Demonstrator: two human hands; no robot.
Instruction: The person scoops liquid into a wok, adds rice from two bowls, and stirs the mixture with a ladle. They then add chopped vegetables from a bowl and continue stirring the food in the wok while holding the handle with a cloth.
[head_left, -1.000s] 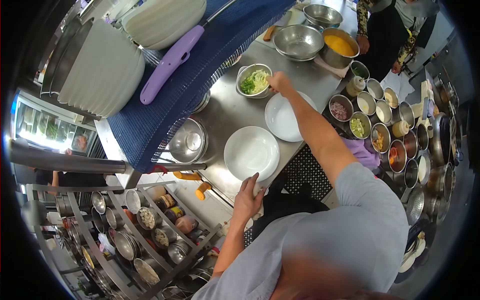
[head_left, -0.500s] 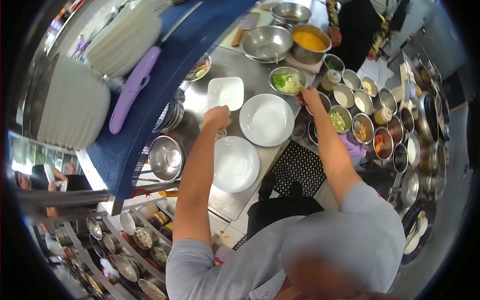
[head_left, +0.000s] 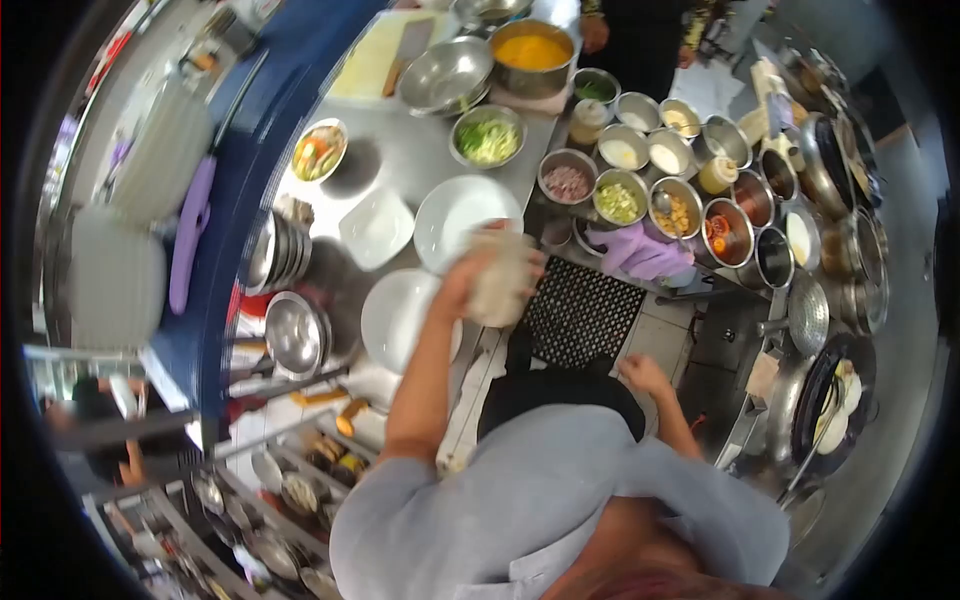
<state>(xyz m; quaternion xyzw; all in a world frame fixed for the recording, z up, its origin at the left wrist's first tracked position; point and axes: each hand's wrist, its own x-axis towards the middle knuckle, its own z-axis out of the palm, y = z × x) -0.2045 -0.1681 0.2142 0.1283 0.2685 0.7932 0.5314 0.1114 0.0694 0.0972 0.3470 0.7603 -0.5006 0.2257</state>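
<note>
My left hand (head_left: 458, 284) grips a greyish-white cloth (head_left: 497, 283), smeared by motion, over the front edge of the steel counter. Beneath and behind it are two round white bowls, the farther bowl (head_left: 455, 205) and the nearer bowl (head_left: 392, 318), partly covered by the hand and forearm. A square white dish (head_left: 376, 232) lies to their left. My right hand (head_left: 648, 375) hangs low by my side, over the tiled floor, with its fingers curled in; whether anything is inside them is hidden.
Beyond the white bowls stands a metal bowl of chopped greens (head_left: 488, 136). Several steel containers, including diced pink food (head_left: 567, 177), line the right counter beside a purple cloth (head_left: 640, 250). A pot of orange liquid (head_left: 532, 50) stands at the back, near another person's hand (head_left: 594, 34).
My left hand has lifted the cloth off the counter and brought it right, toward me. My right hand has left the bowl of greens and dropped to my side. The view has shifted.
</note>
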